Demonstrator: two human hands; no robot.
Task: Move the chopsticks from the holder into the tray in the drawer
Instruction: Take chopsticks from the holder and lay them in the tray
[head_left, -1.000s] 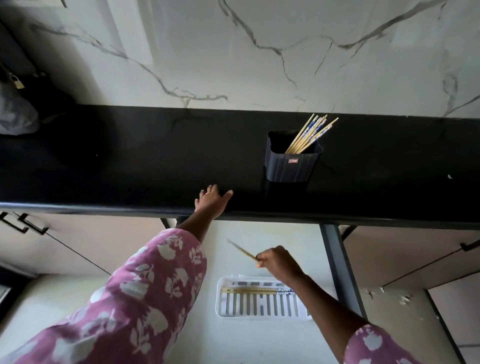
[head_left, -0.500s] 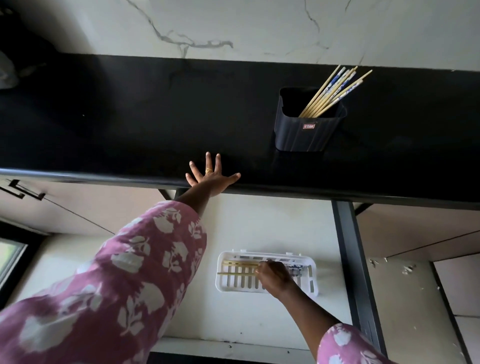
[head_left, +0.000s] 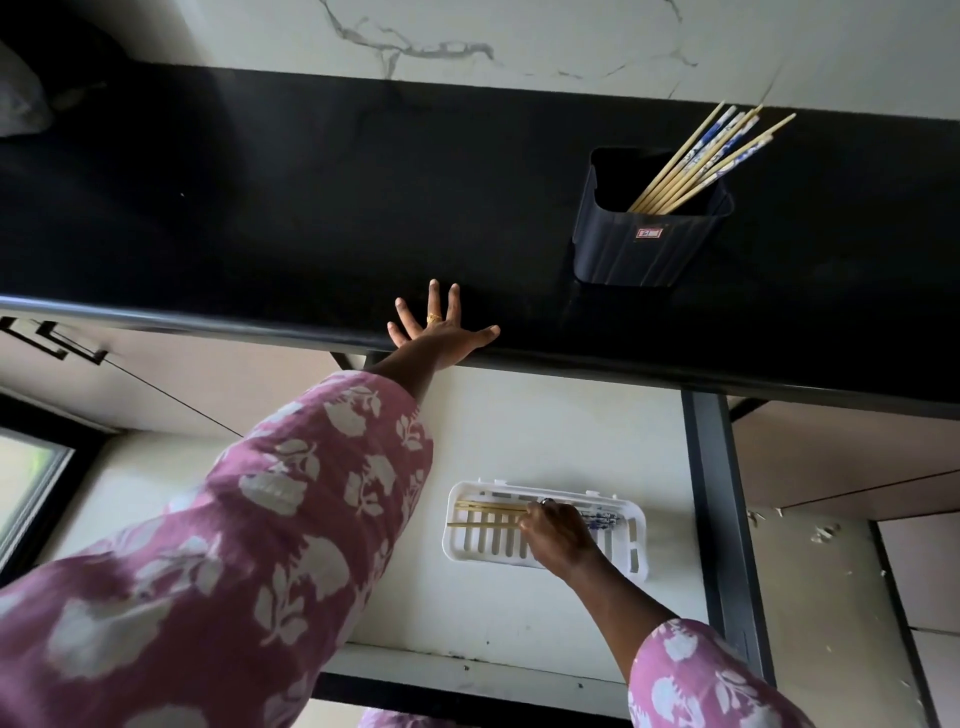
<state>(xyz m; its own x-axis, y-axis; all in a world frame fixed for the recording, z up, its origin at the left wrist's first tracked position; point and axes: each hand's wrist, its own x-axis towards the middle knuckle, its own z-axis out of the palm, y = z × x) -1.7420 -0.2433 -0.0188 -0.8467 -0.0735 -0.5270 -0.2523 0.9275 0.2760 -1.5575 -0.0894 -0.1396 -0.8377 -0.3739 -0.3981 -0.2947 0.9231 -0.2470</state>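
A dark holder (head_left: 649, 249) stands on the black counter (head_left: 260, 208) with several wooden chopsticks (head_left: 711, 153) leaning out to the right. Below the counter, the open drawer (head_left: 519, 436) holds a white slotted tray (head_left: 638, 545). Chopsticks (head_left: 488, 506) lie lengthwise in the tray. My right hand (head_left: 558, 535) is down in the tray, its fingers curled on one chopstick (head_left: 480, 525) that lies across the slots. My left hand (head_left: 441, 332) rests flat, fingers spread, on the counter's front edge, left of the holder.
A grey bag (head_left: 21, 104) sits at the counter's far left against the marble wall. Black cabinet handles (head_left: 52, 340) show at the left under the counter. A dark drawer rail (head_left: 714, 493) runs along the tray's right side. Scraps (head_left: 826, 534) lie on the surface to the right.
My right hand has come down from above the drawer into the tray, laying the chopstick it carried flat there. My left hand spread its fingers on the counter edge.
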